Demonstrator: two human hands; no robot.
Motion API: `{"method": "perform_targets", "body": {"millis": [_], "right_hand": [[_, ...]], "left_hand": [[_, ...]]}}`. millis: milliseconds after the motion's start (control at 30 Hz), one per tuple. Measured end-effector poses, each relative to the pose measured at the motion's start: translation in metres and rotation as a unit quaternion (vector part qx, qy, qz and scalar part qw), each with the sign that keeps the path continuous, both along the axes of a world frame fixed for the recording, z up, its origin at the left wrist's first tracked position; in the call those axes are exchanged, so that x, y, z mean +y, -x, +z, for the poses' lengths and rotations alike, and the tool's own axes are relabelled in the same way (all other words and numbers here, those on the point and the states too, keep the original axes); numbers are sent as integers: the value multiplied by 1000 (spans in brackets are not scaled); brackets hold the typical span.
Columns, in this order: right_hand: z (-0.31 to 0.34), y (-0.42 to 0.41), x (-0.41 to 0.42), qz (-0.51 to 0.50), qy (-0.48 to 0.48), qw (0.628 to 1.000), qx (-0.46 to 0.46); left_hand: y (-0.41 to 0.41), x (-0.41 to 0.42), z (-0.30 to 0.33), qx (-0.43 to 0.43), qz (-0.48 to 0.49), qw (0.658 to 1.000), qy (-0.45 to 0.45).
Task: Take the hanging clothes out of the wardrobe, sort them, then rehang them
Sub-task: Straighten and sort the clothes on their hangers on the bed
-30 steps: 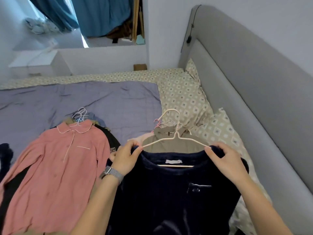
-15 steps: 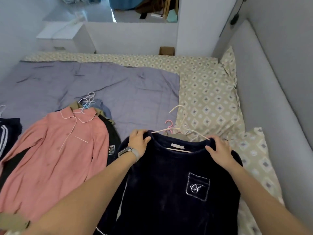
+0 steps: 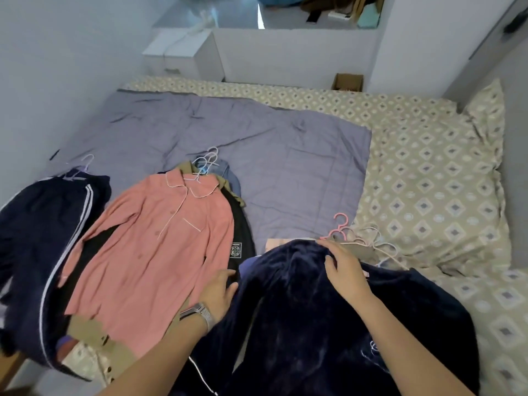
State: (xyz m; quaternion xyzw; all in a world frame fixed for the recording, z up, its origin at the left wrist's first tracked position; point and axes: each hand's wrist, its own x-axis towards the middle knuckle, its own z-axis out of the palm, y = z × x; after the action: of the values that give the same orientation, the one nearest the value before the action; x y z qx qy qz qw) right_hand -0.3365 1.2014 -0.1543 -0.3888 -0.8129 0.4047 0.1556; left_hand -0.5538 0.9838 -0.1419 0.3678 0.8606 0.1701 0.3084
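Note:
A dark navy velvet top (image 3: 300, 324) lies bunched on the right-hand pile on the bed, its embroidered pocket at the lower right. My left hand (image 3: 218, 288), with a watch on the wrist, grips the top's left edge. My right hand (image 3: 343, 270) lies palm down on its upper edge, fingers apart. Just beyond that hand, pink and white hangers (image 3: 357, 238) poke out from under the top. In the middle lies a pink shirt (image 3: 154, 247) on a stack of hangered clothes. A navy striped garment (image 3: 43, 247) lies at the far left.
The clothes lie on a grey-purple quilt (image 3: 228, 144) over a patterned sheet. Patterned pillows (image 3: 434, 207) lie to the right against a grey headboard. A white cabinet (image 3: 183, 52) and a cardboard box (image 3: 347, 81) stand beyond the bed.
The navy top has gone down from being held up by its shoulders onto the right pile and now lies bunched. My left hand slid to its side edge, and my right hand flattened on it.

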Motion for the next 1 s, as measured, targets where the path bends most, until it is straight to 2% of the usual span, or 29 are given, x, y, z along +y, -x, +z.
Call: {"method": "perform_targets", "body": {"millis": [33, 100, 167, 233, 333, 500, 667, 767, 867, 1000], "right_hand": [[14, 20, -15, -29, 11, 999, 40], [33, 56, -42, -67, 89, 992, 57], [41, 86, -64, -27, 178, 984, 7], [43, 109, -81, 51, 205, 974, -81], [39, 138, -99, 95, 209, 960, -157], [18, 196, -119, 68, 214, 945, -237], [-40, 264, -129, 28, 196, 940, -277], [-73, 307, -130, 57, 195, 929, -309], [-108, 346, -116, 68, 148, 920, -356], [-139, 392, -82, 14, 114, 927, -358]], "left_hand": [[8, -8, 3, 6, 1, 1000, 1], [28, -25, 9, 8, 9, 1000, 9], [57, -42, 11, -3, 34, 999, 33], [93, -57, 9, -16, 75, 995, 57], [146, -73, 5, -28, 104, 991, 77], [234, -87, -21, -58, 95, 990, 82], [337, -86, -64, -54, 86, 993, 62], [403, -77, -97, -31, 106, 993, 33], [465, -57, -125, 10, 89, 996, 17], [522, -29, -151, 56, 43, 997, 22]]}}
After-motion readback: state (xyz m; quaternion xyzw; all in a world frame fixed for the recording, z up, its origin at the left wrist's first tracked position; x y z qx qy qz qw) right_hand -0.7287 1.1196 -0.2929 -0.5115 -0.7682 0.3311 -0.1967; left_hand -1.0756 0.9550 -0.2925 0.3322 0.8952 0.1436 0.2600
